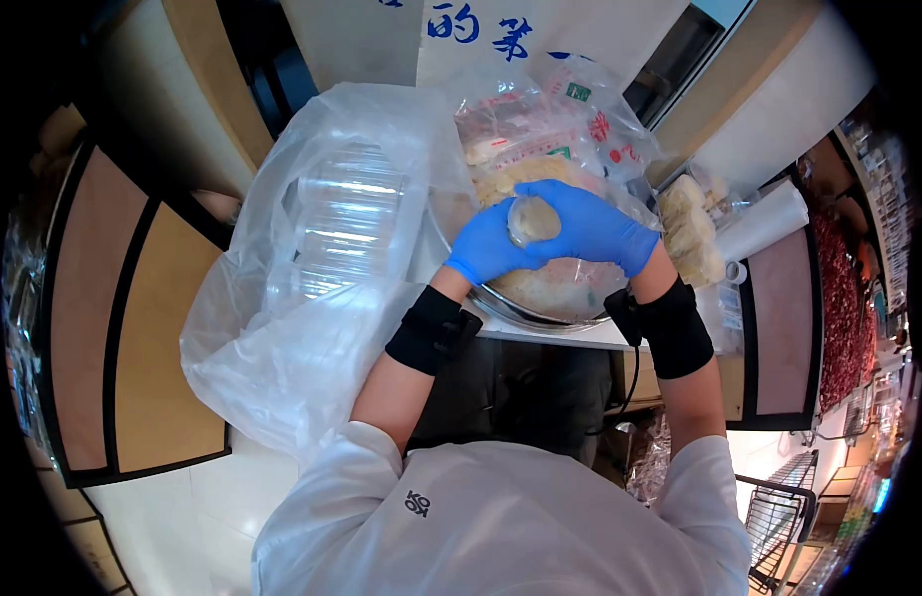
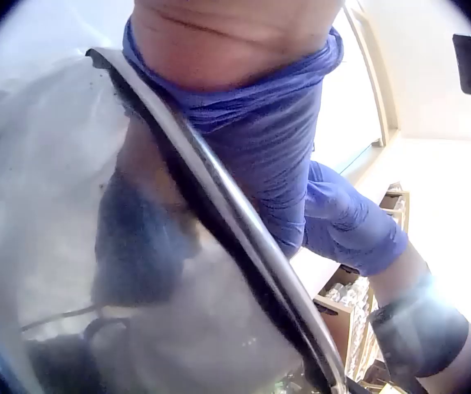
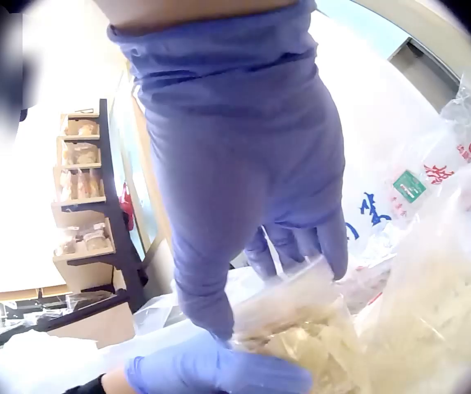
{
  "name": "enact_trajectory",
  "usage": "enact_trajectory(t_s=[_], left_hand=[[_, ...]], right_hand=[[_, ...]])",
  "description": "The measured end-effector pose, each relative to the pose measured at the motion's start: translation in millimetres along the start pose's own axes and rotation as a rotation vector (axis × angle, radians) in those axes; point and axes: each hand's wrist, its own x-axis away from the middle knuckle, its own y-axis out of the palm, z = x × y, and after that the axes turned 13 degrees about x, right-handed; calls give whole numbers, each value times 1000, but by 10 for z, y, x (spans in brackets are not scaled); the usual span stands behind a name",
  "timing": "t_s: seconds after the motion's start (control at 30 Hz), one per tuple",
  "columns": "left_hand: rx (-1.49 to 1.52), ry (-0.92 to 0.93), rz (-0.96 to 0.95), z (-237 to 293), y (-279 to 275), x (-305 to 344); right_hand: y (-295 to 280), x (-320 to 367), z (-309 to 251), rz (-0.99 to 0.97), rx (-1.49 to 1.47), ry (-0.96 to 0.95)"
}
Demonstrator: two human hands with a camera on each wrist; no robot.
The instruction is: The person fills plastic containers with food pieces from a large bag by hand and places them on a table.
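Both hands wear blue gloves and meet over a wide metal bowl (image 1: 540, 323). Between them is a small round clear plastic container (image 1: 533, 221); pale yellowish flaky pieces show through its wall in the right wrist view. The left hand (image 1: 486, 246) grips it from the left, and the right hand (image 1: 602, 230) curls round it from the right. Under and behind the hands, more pale flakes (image 1: 511, 177) lie in clear plastic inside the bowl. The bowl's shiny rim (image 2: 227, 205) crosses in front of the left hand in the left wrist view.
A large translucent bag (image 1: 252, 338) with stacked clear plastic containers (image 1: 352, 219) stands left of the bowl. Printed clear bags (image 1: 605, 119) lie behind it. At right are bagged pale goods (image 1: 690, 228) and a white roll (image 1: 764, 219).
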Motion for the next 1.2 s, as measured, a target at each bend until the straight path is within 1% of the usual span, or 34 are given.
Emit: enact_trajectory(t_s=[0.07, 0.17, 0.3, 0.37, 0.4, 0.47, 0.5, 0.57, 0.6, 0.63, 0.67, 0.7, 0.73, 0.77, 0.83, 0.87, 0.9, 0.93, 0.97, 1.0, 1.07, 1.1, 1.17, 1.2], left_hand=[[-6, 17, 3, -10, 16, -11], [11, 3, -6, -19, 21, 6], [30, -11, -3, 14, -16, 26], [41, -16, -6, 25, -13, 30], [5, -32, 5, 15, 1, 33], [-27, -48, 14, -19, 23, 28], [-62, -49, -3, -36, 22, 13], [-96, -52, -15, -82, 21, 4], [-64, -8, -3, -90, 7, 3], [-32, 34, 7, -101, -3, 18], [-30, 31, 9, -114, -31, 30], [-16, 4, -60, -47, -93, 35], [-2, -23, -129, -14, -127, 25], [1, -22, -129, -29, -126, 8], [76, 25, -241, -84, -121, -15], [80, 23, -236, -151, -92, -11], [98, 46, -177, -197, -55, -13], [115, 70, -120, -240, -30, -18], [116, 69, -121, -283, -24, -28], [91, 83, -115, -265, -27, -36], [66, 98, -116, -215, -10, -23], [32, 79, -135, -142, -26, -10], [-7, 64, -154, -86, -53, -8], [20, 46, -200, -87, -58, -7]], right_hand=[[-13, -22, 48, -90, -105, 4], [-103, -32, -16, -104, -57, -19], [-88, -38, 29, -109, -77, -54], [2, -25, 63, -110, -136, 50], [85, -40, 76, -113, -131, 46], [325, -73, 34, 115, -55, 129], [425, -84, -32, 114, -54, 130], [563, -117, -148, 389, -25, 249], [552, -138, -140, 385, -24, 242], [540, -142, -140, 412, -154, 211], [525, -132, -140, 438, -285, 183], [484, -109, -135, 437, -285, 184], [429, -78, -124, 357, -389, 137], [399, -56, -112, 275, -491, 89], [425, -39, -88, 283, -499, 95], [463, -24, -83, 293, -511, 103], [536, -27, -81, 288, -510, 102], [638, -45, -102, 417, -410, 163], [716, -54, -138, 547, -307, 225], [762, -51, -205, 547, -307, 229], [820, -24, -307, 604, -141, 403], [807, -27, -274, 609, -140, 403], [754, -37, -143, 657, 13, 260], [696, -34, -101, 662, 14, 262]])
